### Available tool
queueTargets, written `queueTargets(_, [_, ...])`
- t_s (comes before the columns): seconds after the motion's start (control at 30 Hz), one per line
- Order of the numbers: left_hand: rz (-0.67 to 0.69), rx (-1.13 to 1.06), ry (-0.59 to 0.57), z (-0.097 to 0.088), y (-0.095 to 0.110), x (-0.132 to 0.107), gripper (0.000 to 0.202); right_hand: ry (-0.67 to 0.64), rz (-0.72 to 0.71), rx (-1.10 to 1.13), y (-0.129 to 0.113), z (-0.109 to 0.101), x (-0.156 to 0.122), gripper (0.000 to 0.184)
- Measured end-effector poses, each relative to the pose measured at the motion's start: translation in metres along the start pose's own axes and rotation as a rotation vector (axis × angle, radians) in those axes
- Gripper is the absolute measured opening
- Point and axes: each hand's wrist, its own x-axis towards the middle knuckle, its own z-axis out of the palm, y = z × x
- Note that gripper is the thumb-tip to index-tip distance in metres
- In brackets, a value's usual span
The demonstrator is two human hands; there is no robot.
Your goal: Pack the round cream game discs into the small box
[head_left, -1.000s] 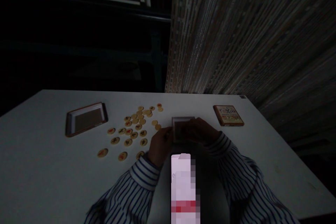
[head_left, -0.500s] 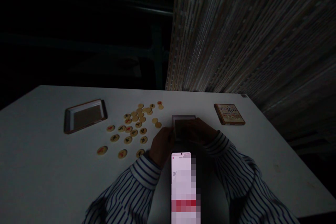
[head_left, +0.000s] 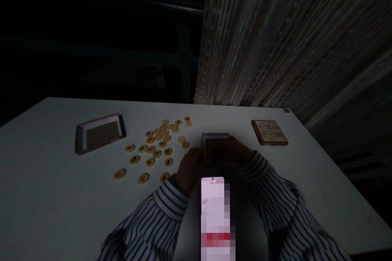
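Note:
In dim light my left hand (head_left: 190, 168) and my right hand (head_left: 235, 151) both grip a small dark rectangular object (head_left: 216, 142), flat like a folded board or box part, just above the white table (head_left: 45, 195). Each hand closes on one side of it. Left of my hands lie several round yellow game pieces (head_left: 157, 147) with red or black marks, scattered loosely. Both sleeves are striped blue and white.
An open shallow box tray (head_left: 99, 133) lies at the left. A printed square box lid (head_left: 269, 132) lies at the right. A lit phone screen (head_left: 216, 216) stands close before the camera. A woven blind (head_left: 290, 36) hangs behind the table.
The dark object in my hands has sunk and flattened slightly toward the table. The hands stay in nearly the same place.

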Motion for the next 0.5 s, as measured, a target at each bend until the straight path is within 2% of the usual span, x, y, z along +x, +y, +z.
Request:
queueTargets(0.3, [0.001, -0.015, 0.001, -0.0019, 0.0023, 0.0004, 0.024, -0.061, 0.033, -0.164, 0.0079, -0.0011, -0.0012, 0.018])
queueTargets(0.5, [0.010, 0.021, -0.008, -0.0010, 0.0010, 0.0008, 0.025, -0.046, 0.027, -0.125, 0.0092, 0.0010, 0.0003, 0.014])
